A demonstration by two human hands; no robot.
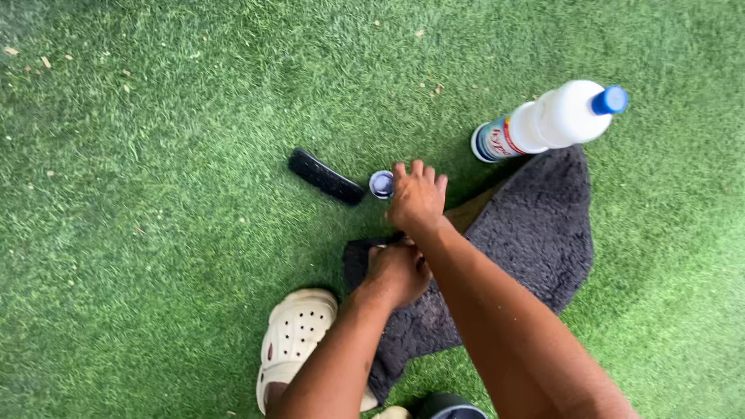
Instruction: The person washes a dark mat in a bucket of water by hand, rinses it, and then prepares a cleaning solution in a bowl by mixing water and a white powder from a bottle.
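Observation:
My right hand (417,200) reaches forward over the grass, fingers bent down, just right of a small round open tin (381,184). Whether it holds anything is hidden by its back. My left hand (397,271) is closed in a fist on the near edge of a dark grey fleecy cloth (535,233) spread on the turf. A brown item (468,213) shows partly between the cloth and my right wrist. A black oblong brush (326,177) lies left of the tin.
A white plastic bottle (543,122) with a blue cap stands at the cloth's far edge. A cream perforated clog (295,341) is at the bottom left by my left forearm. A dark round object (450,406) peeks in at the bottom edge. Green artificial grass (155,194) surrounds everything.

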